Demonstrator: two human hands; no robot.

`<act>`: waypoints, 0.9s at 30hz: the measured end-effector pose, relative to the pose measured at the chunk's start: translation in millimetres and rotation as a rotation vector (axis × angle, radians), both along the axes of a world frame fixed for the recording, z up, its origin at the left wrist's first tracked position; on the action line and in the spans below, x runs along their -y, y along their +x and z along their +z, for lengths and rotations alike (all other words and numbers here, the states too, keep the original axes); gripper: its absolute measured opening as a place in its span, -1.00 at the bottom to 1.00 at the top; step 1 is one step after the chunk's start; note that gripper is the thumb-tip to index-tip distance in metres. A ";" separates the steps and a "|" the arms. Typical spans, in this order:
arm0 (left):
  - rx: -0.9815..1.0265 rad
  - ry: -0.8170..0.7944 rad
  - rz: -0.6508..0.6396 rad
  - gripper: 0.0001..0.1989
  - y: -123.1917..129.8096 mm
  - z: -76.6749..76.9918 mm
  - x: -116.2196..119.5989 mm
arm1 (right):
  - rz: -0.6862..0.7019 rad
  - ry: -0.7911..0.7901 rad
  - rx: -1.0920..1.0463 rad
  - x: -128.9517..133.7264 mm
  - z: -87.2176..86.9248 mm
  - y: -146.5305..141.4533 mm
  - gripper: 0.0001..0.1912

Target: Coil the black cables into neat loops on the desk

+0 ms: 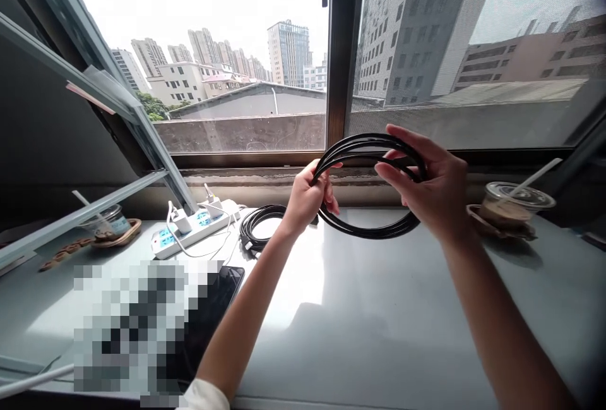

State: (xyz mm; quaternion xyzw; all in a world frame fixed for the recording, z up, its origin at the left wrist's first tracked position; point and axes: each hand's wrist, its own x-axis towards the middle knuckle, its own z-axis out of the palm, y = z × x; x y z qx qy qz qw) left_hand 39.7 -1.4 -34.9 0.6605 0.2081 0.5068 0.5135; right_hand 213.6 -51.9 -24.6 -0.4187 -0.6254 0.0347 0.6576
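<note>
A coiled black cable (372, 232) hangs in the air above the table, held between both hands. My left hand (313, 194) is closed around the left side of the loops, fingers curled behind them. My right hand (428, 176) grips the right side, with the thumb in front and the fingers over the top of the coil. Several strands run together in an oval loop. A second black cable coil (260, 223) lies on the table, to the left of my left hand and partly behind that forearm.
A white power strip (192, 233) with plugged-in chargers sits at the left. A dark tablet or phone (234, 277) lies near a blurred patch. Drink cups stand at the right (511, 208) and left (111, 223). A metal frame (151, 138) rises at left; a window spans the back.
</note>
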 end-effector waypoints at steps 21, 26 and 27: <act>0.008 -0.193 -0.349 -0.64 38.3 -10.7 52.3 | -0.393 0.276 0.437 18.8 17.6 41.8 -0.71; -0.002 -0.168 -0.242 -0.69 28.3 -3.1 43.0 | -0.383 0.333 0.404 15.6 16.5 34.6 -0.72; 0.003 -0.164 -0.231 -0.69 27.2 -2.2 42.4 | -0.383 0.344 0.406 14.7 16.4 34.1 -0.73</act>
